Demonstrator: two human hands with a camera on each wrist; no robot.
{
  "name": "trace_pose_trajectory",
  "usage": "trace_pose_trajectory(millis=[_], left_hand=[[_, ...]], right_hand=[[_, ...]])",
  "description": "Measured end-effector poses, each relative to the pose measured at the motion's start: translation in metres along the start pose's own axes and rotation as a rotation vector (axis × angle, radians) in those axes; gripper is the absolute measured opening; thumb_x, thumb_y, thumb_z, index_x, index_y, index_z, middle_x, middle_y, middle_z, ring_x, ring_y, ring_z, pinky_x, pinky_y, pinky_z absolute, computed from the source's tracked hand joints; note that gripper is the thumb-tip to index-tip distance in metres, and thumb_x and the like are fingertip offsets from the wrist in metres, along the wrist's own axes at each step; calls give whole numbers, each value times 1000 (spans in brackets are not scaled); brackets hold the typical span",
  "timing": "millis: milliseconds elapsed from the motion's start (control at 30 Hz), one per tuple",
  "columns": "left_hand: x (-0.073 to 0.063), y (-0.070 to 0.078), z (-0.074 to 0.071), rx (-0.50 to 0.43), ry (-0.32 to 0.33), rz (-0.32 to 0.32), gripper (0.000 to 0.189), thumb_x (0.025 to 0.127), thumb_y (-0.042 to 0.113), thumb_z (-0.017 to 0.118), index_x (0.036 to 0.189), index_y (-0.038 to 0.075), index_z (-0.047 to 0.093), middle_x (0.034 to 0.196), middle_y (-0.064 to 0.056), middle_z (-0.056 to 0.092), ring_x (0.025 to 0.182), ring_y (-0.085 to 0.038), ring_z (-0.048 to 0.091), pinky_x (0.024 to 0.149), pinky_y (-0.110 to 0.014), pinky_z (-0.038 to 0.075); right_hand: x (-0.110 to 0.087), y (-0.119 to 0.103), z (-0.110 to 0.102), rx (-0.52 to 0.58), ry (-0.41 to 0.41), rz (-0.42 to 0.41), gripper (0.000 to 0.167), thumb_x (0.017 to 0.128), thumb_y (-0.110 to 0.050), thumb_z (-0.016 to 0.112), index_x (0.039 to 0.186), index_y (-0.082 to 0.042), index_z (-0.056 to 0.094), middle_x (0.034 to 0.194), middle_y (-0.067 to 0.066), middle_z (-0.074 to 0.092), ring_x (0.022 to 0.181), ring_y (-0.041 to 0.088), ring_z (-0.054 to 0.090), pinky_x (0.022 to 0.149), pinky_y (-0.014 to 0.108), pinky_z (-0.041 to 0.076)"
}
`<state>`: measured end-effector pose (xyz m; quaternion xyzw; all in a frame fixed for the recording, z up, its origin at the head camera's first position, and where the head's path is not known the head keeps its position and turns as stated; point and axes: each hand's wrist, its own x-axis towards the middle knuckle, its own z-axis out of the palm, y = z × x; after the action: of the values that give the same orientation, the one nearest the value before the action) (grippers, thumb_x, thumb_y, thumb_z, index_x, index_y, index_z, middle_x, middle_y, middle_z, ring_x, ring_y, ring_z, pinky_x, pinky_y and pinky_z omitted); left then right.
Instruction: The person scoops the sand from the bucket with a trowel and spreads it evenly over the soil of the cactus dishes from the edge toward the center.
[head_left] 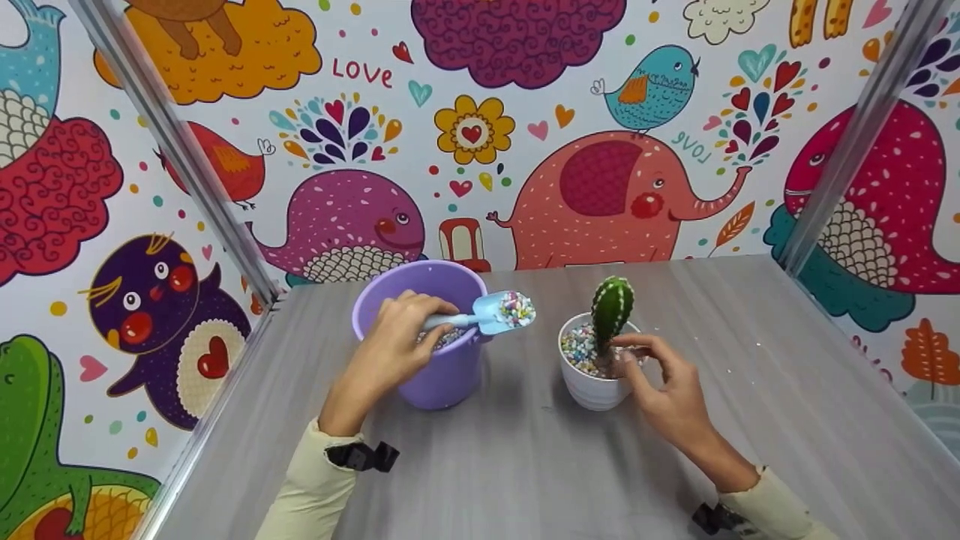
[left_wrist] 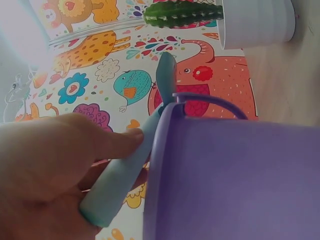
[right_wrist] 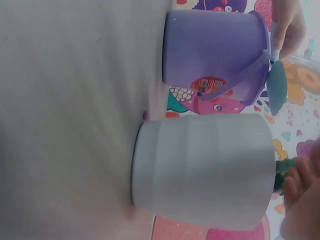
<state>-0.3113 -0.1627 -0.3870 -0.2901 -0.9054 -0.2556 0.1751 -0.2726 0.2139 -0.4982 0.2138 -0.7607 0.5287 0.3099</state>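
In the head view my left hand grips the handle of a light blue toy shovel, its thumb along the handle in the left wrist view. Colourful pebbles fill the blade, which juts out past the right rim of a purple bucket. To the right, a green cactus stands upright in a white pot with pebbles around its base. My right hand holds the cactus low down with thumb and fingers, just above the pot's rim; the fingertips are partly hidden.
More pebbles lie inside the bucket. The bucket's handle hangs down its side. A few tiny stray bits lie on the grey table right of the pot. Cartoon-printed walls with metal edge posts enclose the table.
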Motion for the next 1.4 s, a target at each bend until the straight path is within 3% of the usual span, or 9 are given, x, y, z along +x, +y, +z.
trace_pose_trajectory(millis=[100, 200, 333, 467, 567, 633, 833, 1033, 1400], left_hand=[[3, 4, 5, -4, -9, 18, 15, 98, 13, 79, 113, 9, 82, 105, -5, 82, 98, -27, 66, 88, -44, 43], [5, 9, 10, -11, -23, 29, 16, 99, 13, 79, 113, 8, 81, 106, -5, 82, 98, -26, 66, 88, -42, 43], [7, 16, 16, -16, -41, 43, 17, 99, 15, 79, 114, 9, 81, 107, -4, 82, 98, -25, 65, 90, -42, 43], [11, 21, 21, -20, -51, 57, 15, 98, 16, 80, 112, 10, 81, 106, -3, 82, 97, -24, 65, 89, -42, 44], [12, 24, 25, -23, -57, 68, 14, 98, 16, 80, 110, 10, 82, 105, -3, 82, 96, -25, 65, 89, -43, 45], [13, 26, 27, -13, -61, 79, 13, 98, 16, 80, 111, 10, 82, 104, -3, 82, 96, -25, 65, 89, -43, 45], [14, 32, 33, 13, -66, 118, 14, 97, 15, 81, 111, 12, 83, 102, -1, 82, 94, -23, 65, 87, -43, 47], [17, 38, 38, 26, -122, 121, 15, 99, 17, 79, 112, 12, 83, 103, -1, 83, 93, -22, 64, 90, -42, 47], [18, 47, 43, 114, -153, 139, 15, 100, 14, 77, 113, 12, 82, 106, 0, 82, 97, -23, 64, 90, -42, 47]], right_hand=[[1, 6, -6, -3, 67, 0, 27, 99, 12, 64, 115, -5, 77, 110, 15, 78, 97, 22, 70, 91, 17, 52], [4, 13, -11, -20, 88, 62, 27, 100, 10, 64, 119, -6, 76, 116, 14, 77, 100, 16, 70, 88, 15, 52], [8, 25, -15, -61, 18, 158, 39, 101, 2, 70, 138, -9, 68, 139, 11, 71, 127, 15, 65, 102, 18, 50], [8, 33, -18, -100, -113, 247, 59, 101, -12, 76, 155, -19, 55, 159, 4, 59, 147, 28, 55, 120, 43, 43], [6, 38, -19, -103, -184, 298, 67, 101, -22, 78, 160, -24, 47, 166, 3, 51, 154, 35, 48, 123, 63, 36], [5, 41, -20, -94, -213, 311, 70, 101, -26, 78, 162, -23, 44, 168, 6, 47, 158, 37, 43, 124, 69, 33], [4, 47, -21, -88, -284, 316, 92, 93, -31, 85, 168, -23, 34, 174, 11, 37, 162, 38, 33, 125, 69, 30], [0, 45, -20, -111, -357, 370, 110, 84, -40, 93, 171, -27, 26, 177, 14, 29, 163, 45, 28, 123, 79, 25], [-3, 38, -14, -165, -304, 376, 115, 79, -47, 96, 170, -24, 29, 174, 13, 34, 162, 41, 32, 124, 77, 27]])
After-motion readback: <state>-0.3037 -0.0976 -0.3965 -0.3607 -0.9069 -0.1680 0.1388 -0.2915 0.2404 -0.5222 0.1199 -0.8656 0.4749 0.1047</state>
